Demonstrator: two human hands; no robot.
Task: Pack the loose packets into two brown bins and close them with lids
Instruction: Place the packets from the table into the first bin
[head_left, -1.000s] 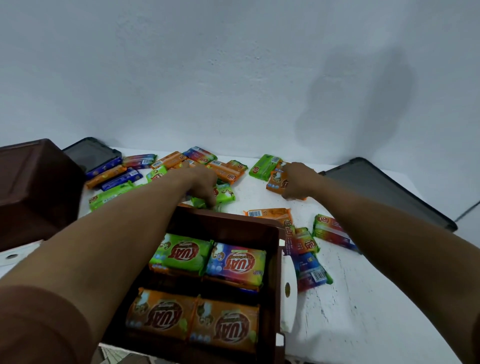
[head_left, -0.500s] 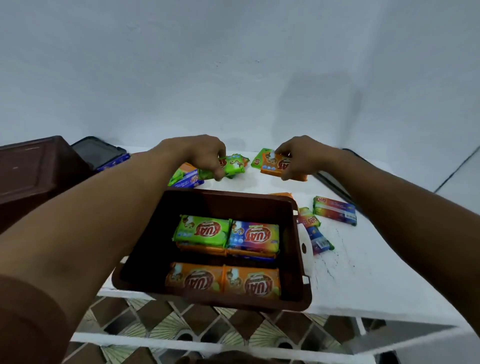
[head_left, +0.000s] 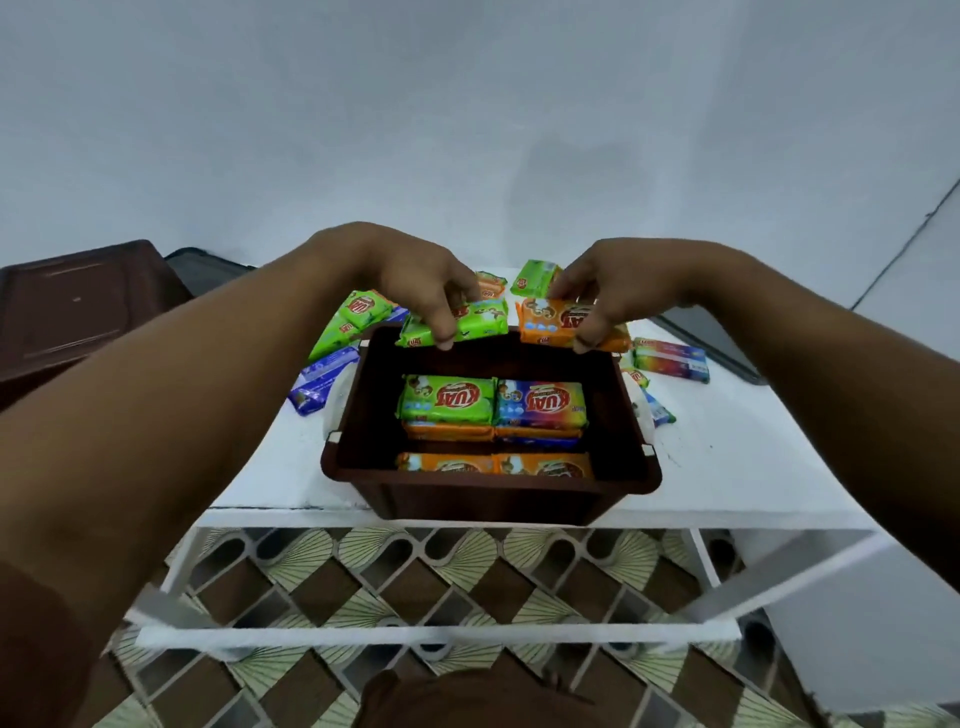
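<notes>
The brown rectangular plastic bin (head_left: 488, 501) is standing open at the near edge of the white table (head_left: 727, 467), with a patterned tiled floor (head_left: 395, 577) showing below. Inside it glossy foil packets are lying flat in stacks. Two orange packets (head_left: 493, 464) at the front are partly hidden by the near wall. Behind them a green packet (head_left: 447, 399) and a blue packet (head_left: 540, 402) are lying side by side on top of other ones, of which only the edges are showing.

Over the far rim of the bin, the left hand (head_left: 415, 270) is pinching a green foil packet (head_left: 483, 322) between thumb and fingers. Just beside it, the right hand (head_left: 623, 280) is pinching an orange foil packet (head_left: 545, 325) in the same way. Both forearms are covering much of the table.

Behind the bin more loose packets are lying on the table: green ones (head_left: 358, 312) and blue ones (head_left: 322, 379) on the left, and a rainbow-coloured packet (head_left: 670, 361) on the right. Several are hidden by the hands.

At the far left a second brown bin (head_left: 78, 306) is showing a flat top and is cut off by the edge; I cannot tell if this top is a lid. A dark flat lid (head_left: 691, 332) is showing partly behind the right arm, and another dark piece (head_left: 202, 260) behind the second bin. A plain pale wall (head_left: 467, 104) is rising behind.
</notes>
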